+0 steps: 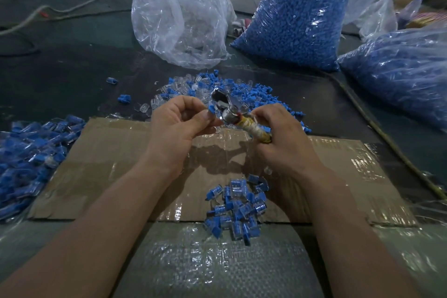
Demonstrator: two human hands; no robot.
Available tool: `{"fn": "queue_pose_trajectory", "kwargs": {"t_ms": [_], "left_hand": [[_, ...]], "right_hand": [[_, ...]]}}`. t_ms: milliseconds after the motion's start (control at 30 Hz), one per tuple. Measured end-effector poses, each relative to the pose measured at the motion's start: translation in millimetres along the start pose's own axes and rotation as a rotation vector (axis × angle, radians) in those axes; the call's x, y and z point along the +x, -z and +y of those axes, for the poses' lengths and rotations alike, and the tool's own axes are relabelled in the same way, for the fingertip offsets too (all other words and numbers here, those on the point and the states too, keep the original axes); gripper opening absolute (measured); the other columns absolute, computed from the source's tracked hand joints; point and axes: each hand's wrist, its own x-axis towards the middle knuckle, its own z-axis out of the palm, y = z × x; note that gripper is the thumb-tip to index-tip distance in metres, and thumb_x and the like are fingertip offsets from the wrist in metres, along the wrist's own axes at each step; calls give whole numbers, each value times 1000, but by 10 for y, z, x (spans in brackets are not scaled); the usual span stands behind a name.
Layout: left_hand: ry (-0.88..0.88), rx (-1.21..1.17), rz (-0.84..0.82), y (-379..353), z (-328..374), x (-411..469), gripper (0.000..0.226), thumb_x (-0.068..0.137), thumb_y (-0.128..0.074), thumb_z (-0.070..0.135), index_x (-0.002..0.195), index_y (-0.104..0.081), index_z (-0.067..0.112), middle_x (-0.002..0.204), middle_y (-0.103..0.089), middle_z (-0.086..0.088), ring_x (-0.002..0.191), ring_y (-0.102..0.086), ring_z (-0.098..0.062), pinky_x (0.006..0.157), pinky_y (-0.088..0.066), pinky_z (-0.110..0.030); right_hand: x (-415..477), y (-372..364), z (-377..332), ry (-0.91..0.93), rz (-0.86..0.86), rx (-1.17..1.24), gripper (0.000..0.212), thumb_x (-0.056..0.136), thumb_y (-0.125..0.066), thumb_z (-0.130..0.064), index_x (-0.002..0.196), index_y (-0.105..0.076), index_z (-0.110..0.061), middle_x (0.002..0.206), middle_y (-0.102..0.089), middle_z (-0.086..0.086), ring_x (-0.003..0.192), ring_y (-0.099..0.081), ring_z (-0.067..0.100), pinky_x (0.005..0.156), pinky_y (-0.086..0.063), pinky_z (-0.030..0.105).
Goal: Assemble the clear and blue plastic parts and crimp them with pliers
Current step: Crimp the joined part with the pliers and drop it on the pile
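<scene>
Mid-frame, left hand point(180, 120) pinches a blue part point(211, 111) (held beside the plier head); right hand point(278, 133) grips pliers point(238, 116).

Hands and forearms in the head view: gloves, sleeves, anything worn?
Nothing worn shows. The left hand and right hand are bare, with no gloves. No ring, watch or wristband is visible. The left forearm and right forearm are bare down to the picture's bottom edge, with no sleeve in view.
</scene>
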Motion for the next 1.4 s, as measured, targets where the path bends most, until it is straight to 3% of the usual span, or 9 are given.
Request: {"fn": "queue_pose_trajectory", "kwargs": {"t_ms": [133, 233, 400, 533, 800, 967, 1400], "left_hand": [[-8, 24, 12, -10, 1, -6, 16, 80, -57, -8, 77, -57, 8, 61, -67, 4, 63, -66, -7, 59, -53, -17], [-8, 28, 21, -10, 13, -8, 15, 79, -58, -6, 77, -57, 8, 61, -66, 5, 61, -65, -7, 59, -54, -17], [-13, 72, 26, -9, 29, -24, 14, 78, -60, -5, 77, -58, 9, 63, -66, 4, 62, -65, -7, 61, -54, -18], [-54, 153, 31, -34, 43, -33, 18, 79, -60, -6, 76, -57, 11, 69, -63, 0, 62, -64, -6, 62, -53, -17], [-163, 314, 61, -49, 39, -65, 26, 80, -61, -8, 73, -55, 17, 69, -61, 3, 58, -63, -1, 59, -51, -13], [-175, 332, 62, -52, 43, -75, 27, 81, -61, -9, 73, -55, 16, 67, -60, 4, 57, -62, 0, 57, -50, -11], [-174, 370, 60, -49, 50, -85, 28, 81, -61, -7, 73, -54, 18, 68, -60, 6, 58, -62, 1, 58, -50, -11]], "right_hand": [[-7, -7, 10, 1, 0, 9, 35, 73, -62, -5, 105, -53, -14, 96, -41, -7, 91, -38, 7, 76, -26, 20], [2, -12, 16, -2, -24, -8, 33, 73, -62, -6, 104, -52, -16, 97, -41, -6, 91, -39, 8, 71, -29, 20], [-9, -8, -15, -17, -56, 16, 30, 74, -61, -9, 96, -46, -23, 87, -37, -13, 83, -35, 5, 67, -27, 6], [-11, 7, -52, -27, -95, -21, 28, 76, -61, -12, 93, -43, -26, 85, -39, -11, 82, -36, 8, 65, -23, 10], [-26, 48, -108, -46, -87, -12, 26, 74, -66, -9, 96, -56, -18, 89, -51, -4, 83, -44, 12, 67, -29, 12], [-25, 39, -130, -61, -87, 27, 25, 72, -66, -7, 94, -58, -17, 89, -57, 0, 84, -49, 15, 69, -36, 26], [-23, 43, -137, -82, -76, 32, 22, 72, -65, -5, 90, -60, -17, 81, -56, -3, 79, -50, 15, 67, -41, 26]]}}
